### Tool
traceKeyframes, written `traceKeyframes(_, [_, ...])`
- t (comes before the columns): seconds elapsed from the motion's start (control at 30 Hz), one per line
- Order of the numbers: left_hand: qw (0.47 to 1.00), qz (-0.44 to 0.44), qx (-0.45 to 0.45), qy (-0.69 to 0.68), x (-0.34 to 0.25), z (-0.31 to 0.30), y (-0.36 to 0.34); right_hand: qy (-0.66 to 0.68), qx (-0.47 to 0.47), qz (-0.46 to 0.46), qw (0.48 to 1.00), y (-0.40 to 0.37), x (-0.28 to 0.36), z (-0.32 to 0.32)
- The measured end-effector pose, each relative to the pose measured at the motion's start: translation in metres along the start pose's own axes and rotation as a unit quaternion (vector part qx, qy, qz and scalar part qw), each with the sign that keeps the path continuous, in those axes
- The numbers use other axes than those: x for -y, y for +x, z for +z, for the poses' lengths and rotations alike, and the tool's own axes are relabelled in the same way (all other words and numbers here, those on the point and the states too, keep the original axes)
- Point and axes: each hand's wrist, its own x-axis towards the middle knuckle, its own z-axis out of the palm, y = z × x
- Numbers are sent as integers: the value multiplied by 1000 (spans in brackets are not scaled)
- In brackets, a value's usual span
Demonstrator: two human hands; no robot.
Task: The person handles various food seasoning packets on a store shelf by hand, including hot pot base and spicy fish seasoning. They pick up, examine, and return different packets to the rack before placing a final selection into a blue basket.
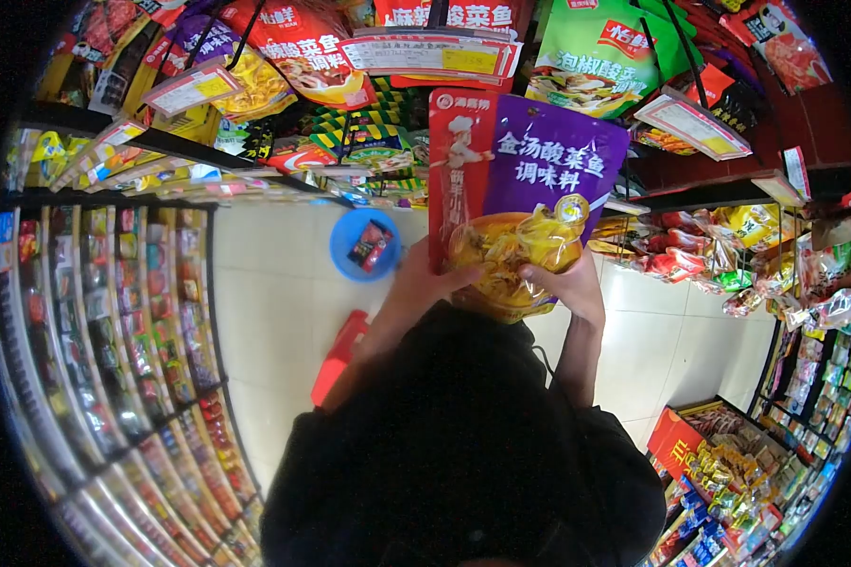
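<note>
Between my two hands stands an upright seasoning packet (539,180), red on its left side and purple on its right, with a yellow soup dish pictured near the bottom. My left hand (428,274) grips its lower left edge, thumb across the front. On the lower right edge, my right hand (572,283) holds it the same way. The fingers behind the packet are hidden. Just beyond the packet hang more pouches, among them a green seasoning pouch (596,57) and a red seasoning pouch (288,52).
A blue basin (364,246) with a dark red packet inside sits on the tiled floor (269,312), near a red object (340,354). Shelves of packets (113,321) line the left. Price tags (435,57) stick out ahead. An orange box (676,442) stands lower right.
</note>
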Motion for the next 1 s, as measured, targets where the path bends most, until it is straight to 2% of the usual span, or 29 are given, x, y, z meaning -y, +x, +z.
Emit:
traceKeyframes(0.23, [999,12,-15,26,10,-1,10,-15,-9,-8,1000,1,-2,12])
traceKeyframes(0.43, [1000,-26,-10,9,6,0,7,-12,-4,-7,1000,1,2,12])
traceKeyframes(1.0, [999,32,-14,13,1,3,5,1,-6,-9,1000,1,-8,11])
